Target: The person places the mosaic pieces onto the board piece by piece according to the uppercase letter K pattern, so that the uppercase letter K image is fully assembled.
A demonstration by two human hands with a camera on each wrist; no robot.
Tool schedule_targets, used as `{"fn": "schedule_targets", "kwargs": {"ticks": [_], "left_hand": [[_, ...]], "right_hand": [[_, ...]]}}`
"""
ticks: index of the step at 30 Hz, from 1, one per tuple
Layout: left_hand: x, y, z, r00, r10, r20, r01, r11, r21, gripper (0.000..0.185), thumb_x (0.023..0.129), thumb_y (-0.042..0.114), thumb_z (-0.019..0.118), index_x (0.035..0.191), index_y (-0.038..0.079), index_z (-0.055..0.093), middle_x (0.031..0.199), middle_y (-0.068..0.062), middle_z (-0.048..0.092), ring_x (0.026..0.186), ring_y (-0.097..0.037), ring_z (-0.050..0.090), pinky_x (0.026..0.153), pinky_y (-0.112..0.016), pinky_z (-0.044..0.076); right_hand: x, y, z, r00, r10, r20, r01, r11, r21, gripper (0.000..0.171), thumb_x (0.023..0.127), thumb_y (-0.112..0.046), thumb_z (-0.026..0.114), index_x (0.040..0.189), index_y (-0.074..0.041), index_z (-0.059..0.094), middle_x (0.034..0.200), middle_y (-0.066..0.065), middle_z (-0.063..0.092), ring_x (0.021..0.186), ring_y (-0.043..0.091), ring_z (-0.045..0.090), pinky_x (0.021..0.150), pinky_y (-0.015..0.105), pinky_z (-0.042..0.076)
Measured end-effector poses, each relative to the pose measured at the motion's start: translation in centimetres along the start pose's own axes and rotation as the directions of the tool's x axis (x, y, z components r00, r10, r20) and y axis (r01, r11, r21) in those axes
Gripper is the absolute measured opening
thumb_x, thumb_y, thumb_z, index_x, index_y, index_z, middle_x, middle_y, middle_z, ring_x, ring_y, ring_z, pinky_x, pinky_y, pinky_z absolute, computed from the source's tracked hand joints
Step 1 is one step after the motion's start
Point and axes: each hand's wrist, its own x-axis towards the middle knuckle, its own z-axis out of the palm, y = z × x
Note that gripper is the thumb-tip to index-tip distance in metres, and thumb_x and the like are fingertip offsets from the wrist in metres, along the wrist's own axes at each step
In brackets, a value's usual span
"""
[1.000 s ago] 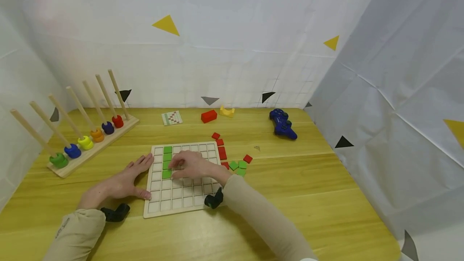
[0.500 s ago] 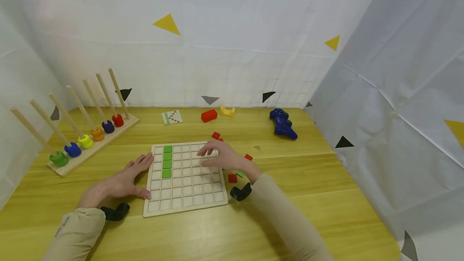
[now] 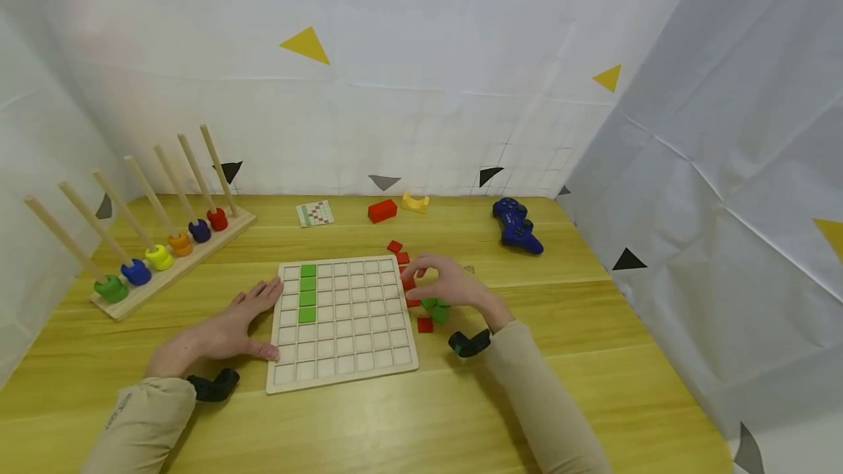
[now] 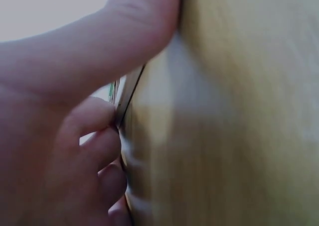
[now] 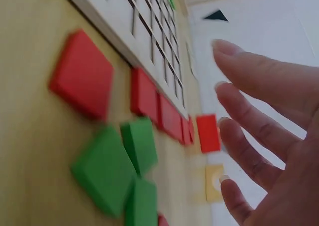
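A wooden grid board (image 3: pixel 345 325) lies on the table, with several green square tiles (image 3: pixel 307 298) in one column near its left side. My left hand (image 3: pixel 230 331) rests flat beside the board's left edge, thumb and fingertips touching it. Over the loose pieces at the board's right edge hovers my right hand (image 3: pixel 448 285), fingers slightly bent and apart, nothing between them. Below it lie green tiles (image 5: pixel 107 169) in a small heap, and red tiles (image 5: pixel 144 96) line the board's edge. One red tile (image 3: pixel 425 325) sits apart, closer to me.
At the left stands a wooden rack (image 3: pixel 187 269) of upright pegs with coloured rings. Toward the back lie a small pattern card (image 3: pixel 315 213), a red block (image 3: pixel 383 211), a yellow arch block (image 3: pixel 416 202) and a blue game controller (image 3: pixel 516 225).
My right hand has moved right, from the green column across the board to the loose tiles. The green column looks the same. My left hand has stayed at the board's edge.
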Motion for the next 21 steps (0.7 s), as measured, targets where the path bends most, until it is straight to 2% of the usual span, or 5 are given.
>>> {"fn": "schedule_targets", "kwargs": {"ticks": [9,13,17,21], "left_hand": [[0.0,0.1,0.1,1.0,0.021,-0.011,-0.021,1.0,0.002,0.113,0.079,0.041,0.082,0.157,-0.006,0.015,0.165,-0.029,0.002,0.149,-0.053,-0.006,0.116,-0.07,-0.003],[0.0,0.1,0.1,1.0,0.022,-0.011,-0.022,1.0,0.006,0.113,0.08,0.042,0.082,0.157,-0.006,0.015,0.165,-0.028,0.002,0.149,-0.052,-0.006,0.116,-0.069,-0.003],[0.0,0.0,0.0,1.0,0.022,-0.014,-0.022,1.0,0.008,0.112,0.08,0.042,0.081,0.157,-0.005,0.015,0.165,-0.028,0.002,0.149,-0.052,-0.005,0.117,-0.069,-0.003],[0.0,0.0,0.0,1.0,0.017,-0.013,-0.017,1.0,0.006,0.11,0.082,0.042,0.08,0.158,-0.004,0.014,0.165,-0.027,0.001,0.149,-0.052,-0.005,0.117,-0.069,-0.003]], "right_hand": [[-2.0,3.1,-2.4,0.999,0.031,-0.016,-0.031,0.999,0.013,0.035,0.088,-0.023,0.079,0.117,-0.007,0.071,0.12,0.011,0.067,0.109,0.033,0.055,0.096,0.052,0.047],[-2.6,4.6,-3.2,0.999,0.039,-0.006,-0.039,0.999,0.012,0.033,0.088,-0.018,0.078,0.118,-0.007,0.07,0.12,0.011,0.067,0.108,0.032,0.055,0.096,0.053,0.046],[-2.9,5.8,-3.7,0.998,0.049,0.025,-0.05,0.999,0.011,0.033,0.085,-0.012,0.08,0.116,-0.007,0.071,0.12,0.009,0.066,0.112,0.029,0.057,0.102,0.054,0.044],[-3.0,6.6,-3.8,0.996,0.063,0.066,-0.063,0.998,-0.006,0.035,0.082,-0.014,0.084,0.115,-0.012,0.073,0.123,0.003,0.064,0.118,0.025,0.055,0.108,0.052,0.042]]}}
